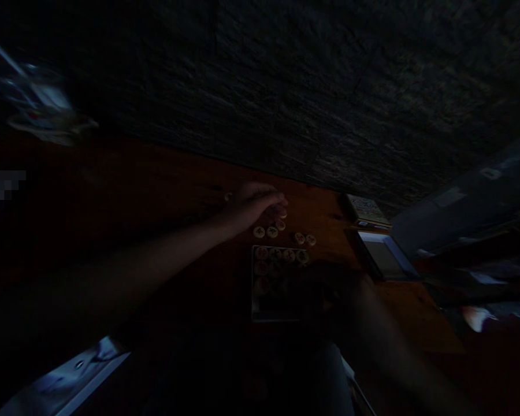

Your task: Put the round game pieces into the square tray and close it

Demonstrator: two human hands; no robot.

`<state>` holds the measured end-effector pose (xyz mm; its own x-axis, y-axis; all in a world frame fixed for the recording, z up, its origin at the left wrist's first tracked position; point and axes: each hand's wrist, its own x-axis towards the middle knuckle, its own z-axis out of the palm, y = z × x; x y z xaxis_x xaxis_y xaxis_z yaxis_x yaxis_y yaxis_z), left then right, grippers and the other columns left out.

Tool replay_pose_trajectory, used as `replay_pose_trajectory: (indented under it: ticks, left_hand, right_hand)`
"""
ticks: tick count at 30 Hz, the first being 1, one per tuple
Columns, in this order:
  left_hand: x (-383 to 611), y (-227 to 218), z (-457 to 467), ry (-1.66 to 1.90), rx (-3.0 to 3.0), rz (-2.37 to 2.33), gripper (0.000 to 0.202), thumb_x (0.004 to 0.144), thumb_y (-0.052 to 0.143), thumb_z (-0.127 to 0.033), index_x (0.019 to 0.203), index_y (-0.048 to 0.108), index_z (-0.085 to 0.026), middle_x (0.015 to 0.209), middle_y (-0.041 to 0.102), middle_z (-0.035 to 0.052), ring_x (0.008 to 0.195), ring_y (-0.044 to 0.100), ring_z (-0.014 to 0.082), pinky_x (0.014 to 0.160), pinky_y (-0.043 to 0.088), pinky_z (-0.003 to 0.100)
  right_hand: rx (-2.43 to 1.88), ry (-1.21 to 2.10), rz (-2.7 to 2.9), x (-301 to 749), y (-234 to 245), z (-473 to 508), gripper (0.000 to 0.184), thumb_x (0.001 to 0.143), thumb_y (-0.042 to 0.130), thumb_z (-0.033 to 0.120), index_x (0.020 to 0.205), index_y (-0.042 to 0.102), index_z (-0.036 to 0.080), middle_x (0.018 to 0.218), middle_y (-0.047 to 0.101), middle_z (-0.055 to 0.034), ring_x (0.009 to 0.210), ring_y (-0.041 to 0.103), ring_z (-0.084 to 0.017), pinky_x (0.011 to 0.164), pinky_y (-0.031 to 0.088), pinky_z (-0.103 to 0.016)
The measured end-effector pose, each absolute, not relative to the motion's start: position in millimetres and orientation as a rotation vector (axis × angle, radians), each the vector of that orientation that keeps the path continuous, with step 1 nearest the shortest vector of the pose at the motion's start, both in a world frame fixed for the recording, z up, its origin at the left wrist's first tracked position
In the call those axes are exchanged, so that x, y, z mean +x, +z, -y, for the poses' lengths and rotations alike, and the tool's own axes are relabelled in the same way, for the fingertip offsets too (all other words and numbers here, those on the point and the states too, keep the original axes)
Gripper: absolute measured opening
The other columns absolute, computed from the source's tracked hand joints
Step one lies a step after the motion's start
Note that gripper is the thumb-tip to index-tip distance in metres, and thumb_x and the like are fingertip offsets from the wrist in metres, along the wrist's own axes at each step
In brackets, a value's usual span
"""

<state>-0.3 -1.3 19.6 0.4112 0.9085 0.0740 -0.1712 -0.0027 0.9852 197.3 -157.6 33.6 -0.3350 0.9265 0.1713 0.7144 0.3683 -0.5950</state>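
Note:
The frame is very dark. My left hand (260,202) bends over loose xiangqi pieces on the wooden table, its fingers curled and closed on a xiangqi piece (283,215) that shows at the fingertips. Just below lie more round pieces (272,231) with red or dark characters. A shallow open box (253,306) holds several xiangqi pieces (275,254) in rows. Over the box's right side, in deep shadow, is my right hand (329,289); its fingers are lost in the dark, so whether they hold a piece is hidden.
Two loose pieces (305,238) lie above the box. To the right are an open tray-like lid (385,254) and a patterned box (368,211). A stone-textured wall (260,104) borders the table (320,202). A blurred glass-like container (52,110) stands far left.

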Motion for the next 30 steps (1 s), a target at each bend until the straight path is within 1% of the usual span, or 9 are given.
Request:
replay_pose_trajectory:
  ticks: [4, 8, 13, 17, 23, 27, 30]
  left_hand:
    - [0.4, 18.8, 1.1, 0.986, 1.292, -0.761, 0.021, 0.096, 0.062, -0.022, 0.082, 0.074, -0.012, 0.076, 0.077, 0.0071, 0.063, 0.072, 0.0146, 0.062, 0.056, 0.025]
    - [0.8, 18.1, 0.7, 0.985, 1.286, -0.755, 0.022, 0.096, 0.060, -0.021, 0.081, 0.073, -0.013, 0.077, 0.077, 0.0073, 0.063, 0.072, 0.0144, 0.062, 0.056, 0.025]
    - [0.9, 15.6, -1.0, 0.989, 1.284, -0.750, 0.021, 0.096, 0.062, -0.023, 0.082, 0.074, -0.013, 0.078, 0.078, 0.0079, 0.064, 0.072, 0.0146, 0.062, 0.056, 0.025]
    - [1.5, 13.8, -3.4, 0.983, 1.290, -0.740, 0.021, 0.095, 0.063, -0.023, 0.081, 0.074, -0.013, 0.076, 0.078, 0.0077, 0.063, 0.072, 0.0148, 0.062, 0.056, 0.026]
    - [1.4, 15.8, -2.3, 0.987, 1.266, -0.736, 0.020, 0.094, 0.063, -0.021, 0.080, 0.074, -0.012, 0.075, 0.077, 0.0067, 0.062, 0.071, 0.0146, 0.061, 0.057, 0.025]
    - [1.2, 17.2, -0.6, 0.980, 1.259, -0.740, 0.022, 0.095, 0.062, -0.020, 0.079, 0.073, -0.012, 0.072, 0.076, 0.0058, 0.059, 0.071, 0.0138, 0.060, 0.056, 0.025]
    - [1.1, 16.9, -0.7, 0.981, 1.273, -0.745, 0.022, 0.096, 0.061, -0.021, 0.079, 0.073, -0.013, 0.073, 0.076, 0.0061, 0.059, 0.071, 0.0140, 0.060, 0.056, 0.025]
  right_hand:
    - [-1.404, 0.537, 2.216, 193.2, 31.6, 155.6, 0.033, 0.083, 0.065, 0.004, 0.102, 0.085, 0.023, 0.087, 0.083, -0.0035, 0.069, 0.078, -0.015, 0.058, 0.056, -0.020]
    - [-1.345, 0.506, 2.299, 189.9, 29.9, 154.2, 0.032, 0.086, 0.065, 0.002, 0.100, 0.085, 0.023, 0.088, 0.083, -0.0039, 0.069, 0.077, -0.014, 0.062, 0.057, -0.020]
    - [-1.323, 0.407, 2.354, 187.0, 25.0, 153.6, 0.024, 0.087, 0.067, 0.003, 0.094, 0.083, 0.018, 0.081, 0.080, -0.0044, 0.067, 0.075, -0.014, 0.063, 0.059, -0.021]
    - [-1.340, 0.370, 2.384, 187.1, 19.4, 153.7, 0.025, 0.086, 0.068, 0.001, 0.097, 0.082, 0.019, 0.083, 0.081, -0.0034, 0.069, 0.076, -0.014, 0.065, 0.060, -0.020]
    - [-1.385, 0.271, 2.412, 189.7, 16.7, 155.1, 0.023, 0.090, 0.068, 0.006, 0.096, 0.082, 0.023, 0.081, 0.081, -0.0019, 0.065, 0.075, -0.013, 0.063, 0.058, -0.019]
    - [-1.383, 0.311, 2.419, 190.0, 18.8, 155.5, 0.027, 0.088, 0.067, 0.004, 0.099, 0.083, 0.024, 0.086, 0.083, -0.0027, 0.070, 0.077, -0.014, 0.064, 0.059, -0.020]
    - [-1.373, 0.361, 2.376, 188.8, 19.8, 155.7, 0.029, 0.088, 0.066, 0.004, 0.101, 0.084, 0.023, 0.085, 0.082, -0.0028, 0.072, 0.078, -0.014, 0.066, 0.060, -0.021]
